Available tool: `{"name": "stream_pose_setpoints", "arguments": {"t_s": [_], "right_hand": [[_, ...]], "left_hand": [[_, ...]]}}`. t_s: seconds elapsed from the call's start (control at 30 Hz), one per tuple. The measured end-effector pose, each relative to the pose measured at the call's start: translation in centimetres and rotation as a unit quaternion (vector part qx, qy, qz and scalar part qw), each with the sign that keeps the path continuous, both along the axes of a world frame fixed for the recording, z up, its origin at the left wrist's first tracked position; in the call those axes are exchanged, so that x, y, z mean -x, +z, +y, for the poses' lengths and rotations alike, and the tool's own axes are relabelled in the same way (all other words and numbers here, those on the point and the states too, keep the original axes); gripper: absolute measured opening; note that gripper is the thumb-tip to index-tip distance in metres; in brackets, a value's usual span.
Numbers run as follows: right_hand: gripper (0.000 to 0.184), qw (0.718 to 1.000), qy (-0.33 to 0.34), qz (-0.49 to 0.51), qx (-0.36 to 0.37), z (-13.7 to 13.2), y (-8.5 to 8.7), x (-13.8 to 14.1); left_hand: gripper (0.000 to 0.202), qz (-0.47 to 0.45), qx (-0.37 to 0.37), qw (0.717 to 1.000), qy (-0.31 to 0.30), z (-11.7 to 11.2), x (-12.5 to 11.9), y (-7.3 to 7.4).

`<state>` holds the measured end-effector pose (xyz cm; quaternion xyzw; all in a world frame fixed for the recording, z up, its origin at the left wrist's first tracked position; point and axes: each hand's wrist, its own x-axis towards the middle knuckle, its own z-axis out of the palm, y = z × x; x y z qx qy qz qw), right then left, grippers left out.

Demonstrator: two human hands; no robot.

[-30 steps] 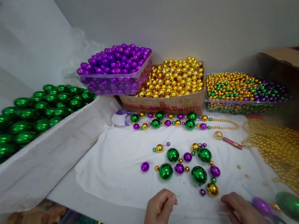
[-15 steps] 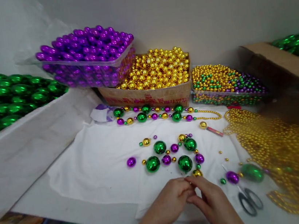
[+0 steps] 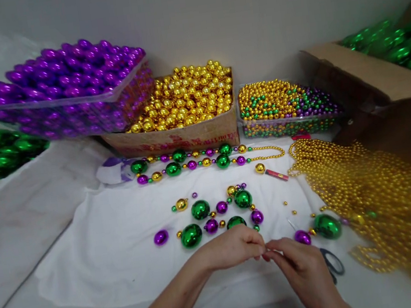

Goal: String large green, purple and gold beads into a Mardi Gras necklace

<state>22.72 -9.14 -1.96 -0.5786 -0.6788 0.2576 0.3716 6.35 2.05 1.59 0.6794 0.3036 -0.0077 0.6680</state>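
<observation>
Four large green beads [image 3: 200,209] and four large purple beads [image 3: 221,207] lie mid-way along the white cloth [image 3: 112,247], apparently only partly joined. Nearer, the left hand [image 3: 236,246] and right hand [image 3: 303,263] meet, each grip pinched closed; anything held cannot be told. Farther, one beaded necklace [image 3: 173,169] looks strung.

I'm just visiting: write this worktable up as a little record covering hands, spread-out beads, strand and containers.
Left hand: fingers bent, tips close to the other hand's; anything held is unclear
Right hand: fingers bent inward; anything held is unclear
Spread-out beads: green, purple and gold, on white cloth
Strand: green, purple and gold, behind the spread-out beads
Clear tub: purple beads
Cardboard box: gold beads
Clear tray: small mixed-colour beads
</observation>
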Motion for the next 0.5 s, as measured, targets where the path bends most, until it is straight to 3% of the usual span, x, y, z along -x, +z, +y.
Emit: {"name": "stream_pose_setpoints", "arguments": {"t_s": [0.13, 0.2, 0.27, 0.33, 0.4, 0.43, 0.5], "right_hand": [[0.021, 1.000, -0.024, 0.014, 0.009, 0.2, 0.2, -0.4], [0.021, 0.993, -0.086, 0.075, 0.020, 0.4, 0.3, -0.8], [0.021, 0.968, -0.176, 0.178, 0.034, 0.4, 0.5, -1.7], [0.024, 0.919, -0.265, 0.288, 0.051, 0.3, 0.5, -3.2], [0.024, 0.871, -0.319, 0.367, 0.068, -0.1, 0.4, -4.7], [0.023, 0.857, -0.332, 0.388, 0.071, -0.3, 0.4, -5.3], [0.022, 0.850, -0.337, 0.400, 0.058, -0.7, 0.4, -5.7]], "left_hand": [[0.022, 0.025, -0.063, 0.995, -0.076, 0.6, -1.4, 0.1], [0.022, 0.020, -0.165, 0.984, -0.070, 1.7, -1.7, 1.2], [0.019, 0.002, -0.326, 0.945, 0.031, 4.0, -1.5, 2.7], [0.021, 0.000, -0.466, 0.858, 0.215, 7.1, -1.1, 3.7], [0.028, 0.026, -0.497, 0.776, 0.389, 10.2, -1.1, 3.7], [0.032, 0.064, -0.470, 0.765, 0.435, 11.4, -1.4, 3.2], [0.032, 0.124, -0.411, 0.808, 0.403, 12.7, -3.1, 1.5]]}}
